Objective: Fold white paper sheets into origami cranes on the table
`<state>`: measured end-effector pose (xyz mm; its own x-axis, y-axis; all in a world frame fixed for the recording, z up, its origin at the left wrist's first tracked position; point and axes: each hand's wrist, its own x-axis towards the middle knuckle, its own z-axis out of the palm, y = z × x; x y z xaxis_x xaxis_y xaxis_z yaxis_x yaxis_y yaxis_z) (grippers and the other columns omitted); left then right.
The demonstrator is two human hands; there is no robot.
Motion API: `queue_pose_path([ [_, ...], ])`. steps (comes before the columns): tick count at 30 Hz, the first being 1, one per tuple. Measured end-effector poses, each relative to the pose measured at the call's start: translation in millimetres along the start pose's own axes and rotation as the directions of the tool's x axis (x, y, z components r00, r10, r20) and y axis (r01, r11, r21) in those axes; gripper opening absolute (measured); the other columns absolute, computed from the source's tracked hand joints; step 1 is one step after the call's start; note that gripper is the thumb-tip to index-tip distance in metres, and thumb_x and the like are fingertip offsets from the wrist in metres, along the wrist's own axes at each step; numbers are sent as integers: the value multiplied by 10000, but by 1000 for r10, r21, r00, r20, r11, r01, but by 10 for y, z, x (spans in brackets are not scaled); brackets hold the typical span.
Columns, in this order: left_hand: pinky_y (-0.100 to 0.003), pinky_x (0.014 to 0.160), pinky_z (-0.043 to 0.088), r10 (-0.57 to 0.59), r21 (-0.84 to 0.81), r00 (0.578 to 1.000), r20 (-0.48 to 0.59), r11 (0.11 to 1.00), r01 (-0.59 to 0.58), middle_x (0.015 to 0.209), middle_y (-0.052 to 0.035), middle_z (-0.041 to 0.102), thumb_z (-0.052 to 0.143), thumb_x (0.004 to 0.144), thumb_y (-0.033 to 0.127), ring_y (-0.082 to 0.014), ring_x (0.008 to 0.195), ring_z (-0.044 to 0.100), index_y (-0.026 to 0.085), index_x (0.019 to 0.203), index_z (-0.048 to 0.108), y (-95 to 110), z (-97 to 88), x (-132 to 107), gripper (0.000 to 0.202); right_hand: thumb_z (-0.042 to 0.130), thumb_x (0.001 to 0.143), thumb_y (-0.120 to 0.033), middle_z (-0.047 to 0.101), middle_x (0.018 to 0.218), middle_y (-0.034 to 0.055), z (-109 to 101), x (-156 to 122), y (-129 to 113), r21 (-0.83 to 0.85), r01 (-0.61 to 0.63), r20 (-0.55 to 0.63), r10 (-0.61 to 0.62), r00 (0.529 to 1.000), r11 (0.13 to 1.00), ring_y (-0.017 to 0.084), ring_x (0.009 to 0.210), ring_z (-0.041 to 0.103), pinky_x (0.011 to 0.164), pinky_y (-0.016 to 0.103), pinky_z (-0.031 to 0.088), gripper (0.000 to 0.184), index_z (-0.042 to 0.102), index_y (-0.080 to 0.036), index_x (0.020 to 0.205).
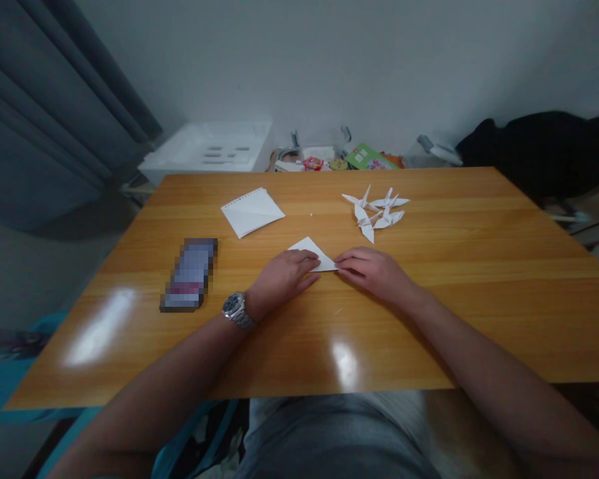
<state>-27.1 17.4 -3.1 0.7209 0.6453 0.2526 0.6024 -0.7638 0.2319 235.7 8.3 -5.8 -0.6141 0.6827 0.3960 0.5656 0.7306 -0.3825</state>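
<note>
A white sheet of paper (309,246), folded into a triangle, lies on the table between my hands with its peak pointing away from me. My left hand (289,276), a metal watch (235,309) on its wrist, grips the left part of the paper and hides that corner. At the right corner, the fingertips of my right hand (372,271) pinch the paper's tip. Beyond my right hand sit several white folded paper cranes (365,216) in a cluster.
A stack of white paper sheets (253,213) with a perforated edge lies at the back left. Nearer on the left is a phone (190,274), its screen blurred. Behind the wooden table (479,266) stand a white plastic bin (219,146) and a green packet (369,158).
</note>
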Motion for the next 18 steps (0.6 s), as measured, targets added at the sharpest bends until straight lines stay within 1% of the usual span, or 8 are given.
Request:
queue_pose_path([
  [3,-429,1032,489,15,46,999,-29,999,-14,1271,-103,673,544,1023,347,-263,1155,630,182,1212,682,26,-1,2,287,547,1018,-281,764,1049,77,-14,-1,-35,-36,1,-17,-1,1000,999,220,943,700,840,365,547,224,764,-228,1000],
  [5,-411,992,492,23,80,999,-46,997,-19,1238,-97,678,517,1037,341,-253,1114,633,191,1208,682,52,-24,10,281,548,1019,-289,767,1034,76,-21,-5,-50,-51,-4,-26,3,1000,999,219,928,700,828,360,542,225,762,-224,994],
  [7,-381,922,496,19,109,999,-48,994,-14,1158,-89,686,475,1056,340,-234,1032,638,198,1183,685,80,-61,21,284,548,1020,-293,767,1031,75,-21,-10,-58,-49,-7,-37,5,999,999,217,931,701,831,355,540,225,759,-222,993],
  [10,-357,846,484,1,136,999,-40,991,4,1032,-77,685,437,1070,347,-218,930,626,196,1091,698,112,-111,30,302,558,1015,-303,767,1038,75,-12,-14,-67,-34,-16,-70,13,997,999,216,940,703,842,353,541,216,758,-228,983],
  [14,-338,809,474,-15,92,998,-63,996,21,974,-63,685,449,1068,353,-206,892,622,204,1043,700,124,-136,21,293,572,1008,-310,759,1045,67,-26,4,-104,63,-55,-98,61,993,997,212,957,700,869,359,552,189,749,-244,1005],
  [16,-328,798,478,-28,46,995,-94,998,32,969,-63,689,453,1068,353,-200,885,629,201,1036,698,124,-140,11,291,593,997,-328,748,1063,69,-50,18,-116,132,-79,-121,95,988,988,218,988,695,898,372,554,177,738,-246,1055],
  [18,-319,792,487,-55,-15,990,-131,998,53,970,-64,693,470,1062,350,-193,880,638,197,1043,697,127,-148,1,275,634,970,-361,733,1102,78,-70,27,-108,176,-112,-150,139,979,978,235,1032,686,931,396,551,206,722,-249,1120],
])
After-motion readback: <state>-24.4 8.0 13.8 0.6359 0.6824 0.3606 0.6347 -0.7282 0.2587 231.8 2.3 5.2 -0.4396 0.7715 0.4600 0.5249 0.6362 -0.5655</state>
